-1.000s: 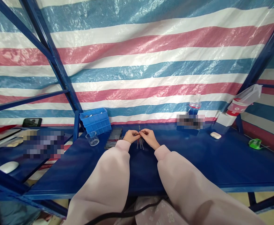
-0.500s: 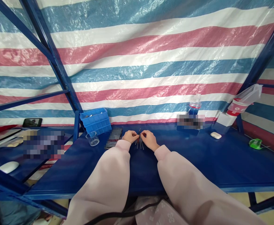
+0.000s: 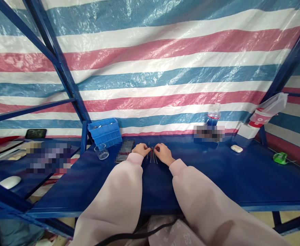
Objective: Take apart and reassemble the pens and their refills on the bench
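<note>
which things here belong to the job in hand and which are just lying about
Probably the job:
thin sticks, by the left hand and right hand

Seemingly just lying about:
blue bin
clear cup
nearest phone
bottle
white case
green thing

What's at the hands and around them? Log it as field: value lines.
sticks: several thin sticks between the hands
left hand: at one thin stick; grip too small to confirm
right hand: beside the sticks; contact unclear
left side: phone, clear cup, blue bin
right side: bottle, small white case
surface: blue table
backdrop: striped sheet
</note>
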`<state>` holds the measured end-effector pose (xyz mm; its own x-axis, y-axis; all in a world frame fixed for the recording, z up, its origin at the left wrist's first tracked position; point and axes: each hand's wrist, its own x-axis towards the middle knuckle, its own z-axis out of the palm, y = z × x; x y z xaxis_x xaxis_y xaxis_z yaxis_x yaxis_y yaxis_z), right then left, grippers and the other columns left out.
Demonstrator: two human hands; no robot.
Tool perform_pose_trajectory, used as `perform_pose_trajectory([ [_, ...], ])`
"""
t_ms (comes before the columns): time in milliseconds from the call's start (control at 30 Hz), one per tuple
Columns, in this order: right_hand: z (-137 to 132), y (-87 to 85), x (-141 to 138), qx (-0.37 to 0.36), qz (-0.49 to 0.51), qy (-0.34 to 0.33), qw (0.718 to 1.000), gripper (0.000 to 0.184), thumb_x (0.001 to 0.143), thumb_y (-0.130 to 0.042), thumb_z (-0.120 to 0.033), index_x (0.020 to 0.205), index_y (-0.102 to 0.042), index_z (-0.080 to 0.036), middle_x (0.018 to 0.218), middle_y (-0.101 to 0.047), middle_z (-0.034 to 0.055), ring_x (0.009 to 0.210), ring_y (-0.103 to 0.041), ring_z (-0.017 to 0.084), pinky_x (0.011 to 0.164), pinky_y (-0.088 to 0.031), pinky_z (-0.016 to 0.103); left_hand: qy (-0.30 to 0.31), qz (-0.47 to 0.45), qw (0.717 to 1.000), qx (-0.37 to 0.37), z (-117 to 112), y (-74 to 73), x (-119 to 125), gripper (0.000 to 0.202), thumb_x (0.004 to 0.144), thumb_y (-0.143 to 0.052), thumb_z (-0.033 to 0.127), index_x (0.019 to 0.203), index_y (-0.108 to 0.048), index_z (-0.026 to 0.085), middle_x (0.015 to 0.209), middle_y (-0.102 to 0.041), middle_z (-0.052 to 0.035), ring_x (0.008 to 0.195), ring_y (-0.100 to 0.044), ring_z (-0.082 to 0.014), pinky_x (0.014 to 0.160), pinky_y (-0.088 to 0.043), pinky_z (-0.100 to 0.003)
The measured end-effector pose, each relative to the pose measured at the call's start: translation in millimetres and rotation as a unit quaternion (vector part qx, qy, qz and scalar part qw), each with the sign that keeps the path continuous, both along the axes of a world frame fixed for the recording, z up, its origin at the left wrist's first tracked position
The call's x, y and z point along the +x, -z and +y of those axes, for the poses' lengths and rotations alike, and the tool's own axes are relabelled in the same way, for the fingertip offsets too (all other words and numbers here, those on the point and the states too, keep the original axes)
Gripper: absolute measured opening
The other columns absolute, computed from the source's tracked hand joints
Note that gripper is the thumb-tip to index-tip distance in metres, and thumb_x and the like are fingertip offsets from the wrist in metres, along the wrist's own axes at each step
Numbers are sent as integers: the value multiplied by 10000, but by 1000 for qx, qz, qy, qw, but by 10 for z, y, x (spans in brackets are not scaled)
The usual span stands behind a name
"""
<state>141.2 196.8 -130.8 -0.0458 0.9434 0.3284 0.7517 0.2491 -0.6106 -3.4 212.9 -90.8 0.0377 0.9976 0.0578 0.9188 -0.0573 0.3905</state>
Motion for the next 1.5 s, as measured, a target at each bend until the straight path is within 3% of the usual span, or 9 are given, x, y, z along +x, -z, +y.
perform_pose_trajectory([
  [700, 2, 24, -9, -13, -36, -15, 999, 93, 801, -522, -264, 815, -590, -202, 829, -538, 5, 760, -517, 117, 619, -336, 214, 21, 44, 998, -36, 22, 61, 4, 182, 711, -537, 346, 646, -612, 193, 762, -660, -29, 760, -597, -181, 606, -420, -246],
  [1133, 38, 76, 12, -13, -35, -16, 999, 130, 761, -503, -160, 849, -588, -203, 843, -538, 14, 767, -514, 123, 642, -349, 218, 16, 38, 999, -36, 11, 55, 6, 176, 725, -536, 345, 671, -618, 199, 751, -654, -24, 750, -593, -176, 593, -402, -241],
  [1500, 12, 7, 42, -41, -65, 33, 997, 138, 733, -513, -132, 869, -521, -156, 882, -542, 63, 806, -527, 161, 647, -359, 238, 24, 38, 998, -34, 33, 72, -5, 186, 735, -527, 342, 697, -631, 192, 741, -652, -33, 733, -597, -173, 593, -407, -238],
])
